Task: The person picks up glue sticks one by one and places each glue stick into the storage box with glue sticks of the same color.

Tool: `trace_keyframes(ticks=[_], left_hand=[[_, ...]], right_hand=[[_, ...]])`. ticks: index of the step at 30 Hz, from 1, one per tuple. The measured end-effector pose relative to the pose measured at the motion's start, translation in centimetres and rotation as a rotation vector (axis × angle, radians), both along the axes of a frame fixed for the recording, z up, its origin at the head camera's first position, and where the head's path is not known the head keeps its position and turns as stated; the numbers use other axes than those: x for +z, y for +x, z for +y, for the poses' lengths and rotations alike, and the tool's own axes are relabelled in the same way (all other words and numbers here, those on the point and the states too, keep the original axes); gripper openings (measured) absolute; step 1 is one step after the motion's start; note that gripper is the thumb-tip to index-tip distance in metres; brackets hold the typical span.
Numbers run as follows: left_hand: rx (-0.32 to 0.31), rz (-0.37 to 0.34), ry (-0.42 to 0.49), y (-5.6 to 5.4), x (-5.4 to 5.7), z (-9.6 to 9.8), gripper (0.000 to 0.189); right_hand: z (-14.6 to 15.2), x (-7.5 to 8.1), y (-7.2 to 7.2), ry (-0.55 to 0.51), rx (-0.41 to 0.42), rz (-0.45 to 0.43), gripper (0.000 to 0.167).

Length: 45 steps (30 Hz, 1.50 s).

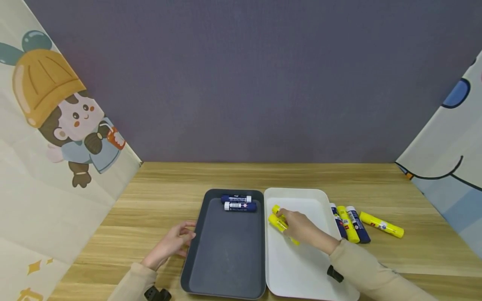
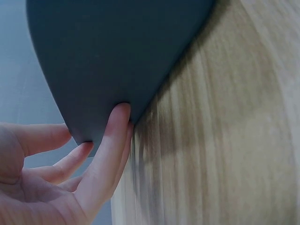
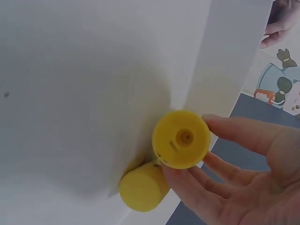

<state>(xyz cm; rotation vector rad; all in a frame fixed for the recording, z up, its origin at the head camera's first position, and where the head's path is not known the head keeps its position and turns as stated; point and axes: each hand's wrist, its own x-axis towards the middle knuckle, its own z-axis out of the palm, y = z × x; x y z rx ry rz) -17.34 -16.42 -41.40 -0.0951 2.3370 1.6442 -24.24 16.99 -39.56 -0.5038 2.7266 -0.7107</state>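
Observation:
My right hand (image 1: 299,228) pinches a yellow glue stick (image 1: 278,223) over the white tray (image 1: 297,271). In the right wrist view the round end of this glue stick (image 3: 181,139) faces the camera, between thumb and fingers. Close beside it lies a second yellow glue stick (image 3: 144,190) in the white tray, partly hidden by my hand in the head view. At the dark grey tray (image 1: 226,259), my left hand (image 1: 173,242) touches the left side with its fingertips. Its fingers (image 2: 119,126) rest against the outer wall in the left wrist view.
Two dark blue glue sticks (image 1: 239,206) with white ends lie at the back of the grey tray. Right of the white tray, on the wooden table (image 1: 169,188), are more blue and yellow glue sticks (image 1: 348,225). A grey panel (image 1: 263,83) stands behind.

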Motion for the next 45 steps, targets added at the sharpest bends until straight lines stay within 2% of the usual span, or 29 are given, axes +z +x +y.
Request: trace_keyframes(ticks=[17, 28, 39, 45], left_hand=[[-0.011, -0.011, 0.032, 0.0, 0.0, 0.0, 0.040], [-0.010, -0.007, 0.012, 0.0, -0.1, 0.0, 0.040], [-0.018, 0.002, 0.008, 0.1, 0.1, 0.0, 0.041], [-0.014, 0.007, 0.000, 0.1, 0.0, 0.0, 0.041]], right_hand=[[-0.2, -0.6, 0.4, -0.007, 0.019, 0.040, 0.042], [-0.4, -0.6, 0.6, -0.004, 0.003, 0.015, 0.040], [-0.3, -0.2, 0.6, 0.026, 0.003, 0.061, 0.038], [-0.1, 0.6, 0.7, 0.056, -0.018, 0.036, 0.042]])
